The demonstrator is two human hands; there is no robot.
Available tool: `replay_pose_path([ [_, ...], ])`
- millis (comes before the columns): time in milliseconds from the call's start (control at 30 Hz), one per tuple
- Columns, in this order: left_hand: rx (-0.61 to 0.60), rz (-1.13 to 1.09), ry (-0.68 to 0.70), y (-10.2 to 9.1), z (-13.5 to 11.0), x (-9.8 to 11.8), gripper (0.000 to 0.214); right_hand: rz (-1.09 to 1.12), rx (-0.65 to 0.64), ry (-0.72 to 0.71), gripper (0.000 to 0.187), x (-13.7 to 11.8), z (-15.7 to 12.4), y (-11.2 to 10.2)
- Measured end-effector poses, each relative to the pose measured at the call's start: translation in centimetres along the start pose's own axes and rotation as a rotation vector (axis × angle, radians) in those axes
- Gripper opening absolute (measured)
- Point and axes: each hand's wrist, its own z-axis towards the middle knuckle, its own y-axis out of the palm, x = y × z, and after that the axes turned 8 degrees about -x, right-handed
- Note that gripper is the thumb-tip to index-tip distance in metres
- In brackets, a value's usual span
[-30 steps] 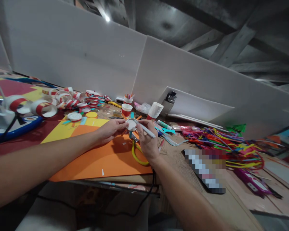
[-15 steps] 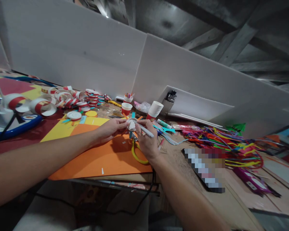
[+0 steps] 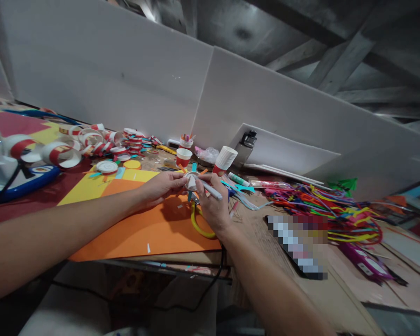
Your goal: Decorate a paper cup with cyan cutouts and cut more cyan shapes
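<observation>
Your left hand (image 3: 165,187) pinches the left side of a small round white piece (image 3: 192,182) between thumb and fingers, with orange and blue strips sticking out around its rim. Your right hand (image 3: 215,203) is closed around a slim white pen-like tool (image 3: 213,190), its fingertips at the right side of that piece; whether the tool's tip touches it, you cannot tell from here. You hold the piece above the far right part of an orange sheet (image 3: 140,228), whose near edge lies along the near edge of the table (image 3: 255,238). Scissors with yellow handles (image 3: 196,227) rest near the sheet's right edge, just below your right hand. Past the sheet's far edge, toward the left, a white disc (image 3: 107,166) with coloured strips lies beside a yellow disc (image 3: 132,164). Toward the table's far edge stand a red-and-white cup (image 3: 184,157), a tilted stack of cups (image 3: 226,158) and a dark bottle (image 3: 244,151). Bright pipe cleaners (image 3: 318,205) heap up toward the table's right side.
</observation>
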Motion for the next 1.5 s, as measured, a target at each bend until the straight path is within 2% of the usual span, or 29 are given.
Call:
replay_pose_path([
  [100,-0.068,0.108,-0.012,-0.13,0.05,-0.01,0.027,0.008,-0.004,0.011,0.011,0.00,-0.02,0.01],
  [333,-0.106,0.164,-0.001,-0.40,0.01,-0.11,0.027,-0.001,-0.010,-0.003,0.011,0.20,-0.02,0.01],
  [1500,-0.118,0.226,-0.013,-0.43,-0.08,-0.02,0.028,-0.186,-0.014,-0.133,0.013,0.66,0.04,0.05],
])
